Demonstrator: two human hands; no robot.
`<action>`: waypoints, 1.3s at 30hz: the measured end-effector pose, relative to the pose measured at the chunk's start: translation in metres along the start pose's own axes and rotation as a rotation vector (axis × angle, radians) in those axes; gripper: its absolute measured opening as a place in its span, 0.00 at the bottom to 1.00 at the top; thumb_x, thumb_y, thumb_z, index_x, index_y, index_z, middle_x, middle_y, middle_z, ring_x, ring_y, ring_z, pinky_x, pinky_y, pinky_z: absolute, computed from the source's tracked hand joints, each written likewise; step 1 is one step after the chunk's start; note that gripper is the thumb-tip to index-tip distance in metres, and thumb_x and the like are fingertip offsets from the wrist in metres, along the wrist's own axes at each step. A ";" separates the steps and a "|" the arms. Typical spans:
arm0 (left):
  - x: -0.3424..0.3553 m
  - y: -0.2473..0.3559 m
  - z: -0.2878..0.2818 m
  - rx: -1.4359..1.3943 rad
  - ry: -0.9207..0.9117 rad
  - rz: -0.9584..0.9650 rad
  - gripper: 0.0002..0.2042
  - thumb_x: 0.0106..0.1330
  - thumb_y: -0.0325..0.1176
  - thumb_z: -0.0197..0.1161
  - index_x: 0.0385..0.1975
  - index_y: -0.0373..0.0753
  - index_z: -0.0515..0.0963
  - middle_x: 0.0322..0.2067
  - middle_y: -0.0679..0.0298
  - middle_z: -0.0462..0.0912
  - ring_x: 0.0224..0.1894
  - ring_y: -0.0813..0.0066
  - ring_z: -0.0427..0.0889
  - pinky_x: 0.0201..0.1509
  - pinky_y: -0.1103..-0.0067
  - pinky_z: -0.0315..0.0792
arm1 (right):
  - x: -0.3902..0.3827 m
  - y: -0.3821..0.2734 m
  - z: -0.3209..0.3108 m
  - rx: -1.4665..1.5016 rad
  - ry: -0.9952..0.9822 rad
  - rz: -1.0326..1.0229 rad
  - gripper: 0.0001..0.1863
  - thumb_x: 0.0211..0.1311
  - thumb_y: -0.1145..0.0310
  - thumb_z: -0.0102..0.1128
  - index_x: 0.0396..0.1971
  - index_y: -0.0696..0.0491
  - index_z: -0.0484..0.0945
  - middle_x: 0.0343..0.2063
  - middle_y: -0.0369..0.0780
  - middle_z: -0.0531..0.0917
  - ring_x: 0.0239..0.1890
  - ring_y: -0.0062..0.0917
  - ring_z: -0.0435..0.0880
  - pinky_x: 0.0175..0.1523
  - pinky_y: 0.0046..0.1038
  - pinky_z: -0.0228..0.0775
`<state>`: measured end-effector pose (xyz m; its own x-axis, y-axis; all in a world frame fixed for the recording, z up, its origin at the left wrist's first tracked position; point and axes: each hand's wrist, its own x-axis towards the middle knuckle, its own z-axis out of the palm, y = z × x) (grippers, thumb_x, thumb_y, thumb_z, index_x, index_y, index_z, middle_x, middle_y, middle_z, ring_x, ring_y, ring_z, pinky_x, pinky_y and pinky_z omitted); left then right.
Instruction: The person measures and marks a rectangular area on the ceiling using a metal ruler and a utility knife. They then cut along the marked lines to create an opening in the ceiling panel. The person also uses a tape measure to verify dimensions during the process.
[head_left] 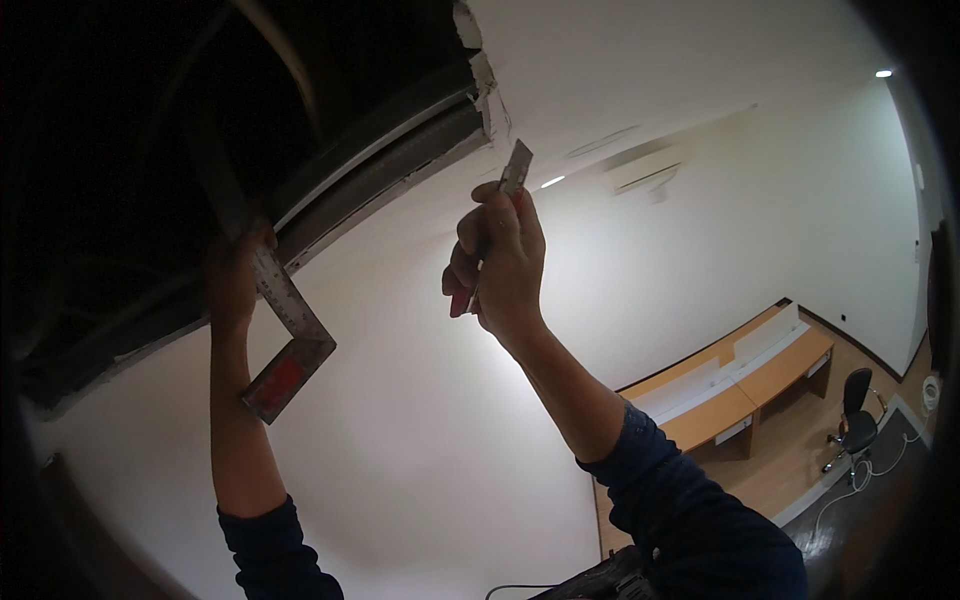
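My left hand [236, 275] is raised to the edge of a dark ceiling opening, its fingers closed around the blade of a metal try square [292, 305]. The square's thick stock, with a red patch, hangs down beside my left wrist. Its upper end runs into the darkness of the opening. To the right, my right hand [508, 255] is closed around a red utility knife [516, 168] with its wide blade pointing up. The knife is in the air, apart from the square and below the broken corner of the ceiling board [484, 90].
A metal channel [390, 135] lines the opening, where a cable [285, 45] hangs inside. Far below stand wooden desks [740, 390] with white dividers, a black office chair [857, 415] and a white cord [820, 520]. An air conditioner [648, 168] is on the far wall.
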<state>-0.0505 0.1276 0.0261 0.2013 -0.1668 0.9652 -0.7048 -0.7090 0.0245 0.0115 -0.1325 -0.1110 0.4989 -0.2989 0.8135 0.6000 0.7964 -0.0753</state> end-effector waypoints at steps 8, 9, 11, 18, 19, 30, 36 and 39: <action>-0.003 0.007 0.002 -0.123 0.015 -0.026 0.13 0.69 0.41 0.59 0.30 0.39 0.81 0.28 0.68 0.80 0.35 0.79 0.76 0.45 0.80 0.66 | -0.002 -0.009 0.017 0.073 0.087 -0.022 0.14 0.78 0.58 0.38 0.43 0.56 0.64 0.18 0.34 0.66 0.10 0.15 0.63 0.14 0.23 0.65; -0.004 0.008 0.001 -0.129 0.010 -0.051 0.13 0.69 0.42 0.59 0.30 0.39 0.81 0.29 0.69 0.80 0.35 0.79 0.75 0.45 0.80 0.65 | -0.004 -0.012 0.018 0.076 0.105 -0.032 0.14 0.78 0.58 0.38 0.43 0.55 0.64 0.18 0.34 0.66 0.10 0.15 0.63 0.14 0.23 0.64; -0.003 0.007 -0.001 -0.148 -0.004 -0.100 0.13 0.69 0.43 0.60 0.29 0.40 0.80 0.29 0.70 0.79 0.35 0.79 0.74 0.44 0.80 0.64 | -0.004 -0.016 0.017 0.069 0.101 -0.012 0.14 0.78 0.59 0.38 0.42 0.55 0.64 0.18 0.34 0.66 0.10 0.15 0.63 0.14 0.23 0.64; -0.003 0.002 0.000 -0.146 0.006 -0.051 0.14 0.69 0.45 0.60 0.27 0.43 0.79 0.27 0.71 0.77 0.33 0.81 0.72 0.43 0.80 0.62 | 0.005 -0.006 0.010 0.046 0.077 0.014 0.13 0.78 0.60 0.37 0.43 0.54 0.66 0.18 0.32 0.68 0.09 0.13 0.62 0.11 0.21 0.63; -0.003 0.002 0.000 -0.151 -0.002 -0.077 0.13 0.69 0.45 0.59 0.27 0.43 0.79 0.27 0.72 0.77 0.33 0.81 0.72 0.43 0.80 0.62 | 0.004 -0.006 0.009 0.034 0.070 0.011 0.13 0.78 0.59 0.37 0.43 0.54 0.66 0.18 0.32 0.68 0.09 0.13 0.62 0.11 0.21 0.64; -0.001 -0.001 0.001 -0.162 0.038 -0.040 0.13 0.68 0.44 0.61 0.25 0.42 0.79 0.26 0.72 0.76 0.32 0.81 0.71 0.44 0.79 0.62 | 0.007 0.004 0.006 0.061 0.032 0.025 0.14 0.78 0.58 0.38 0.41 0.55 0.64 0.17 0.33 0.66 0.09 0.15 0.62 0.12 0.23 0.62; 0.001 -0.001 0.001 -0.202 0.016 -0.051 0.13 0.67 0.44 0.62 0.26 0.42 0.79 0.25 0.72 0.75 0.31 0.82 0.71 0.42 0.80 0.61 | 0.009 -0.004 0.007 -0.008 0.038 0.056 0.12 0.76 0.60 0.39 0.38 0.54 0.63 0.16 0.33 0.65 0.09 0.15 0.61 0.12 0.23 0.61; 0.000 -0.001 -0.001 -0.217 0.016 -0.074 0.13 0.67 0.44 0.62 0.26 0.43 0.79 0.25 0.72 0.75 0.30 0.82 0.71 0.41 0.80 0.61 | 0.006 -0.016 0.006 -0.054 0.020 0.152 0.10 0.75 0.62 0.38 0.37 0.53 0.62 0.16 0.32 0.65 0.09 0.15 0.61 0.12 0.23 0.60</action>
<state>-0.0509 0.1293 0.0260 0.2484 -0.1082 0.9626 -0.8186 -0.5547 0.1489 0.0011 -0.1440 -0.1010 0.5986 -0.1879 0.7787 0.5493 0.8039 -0.2282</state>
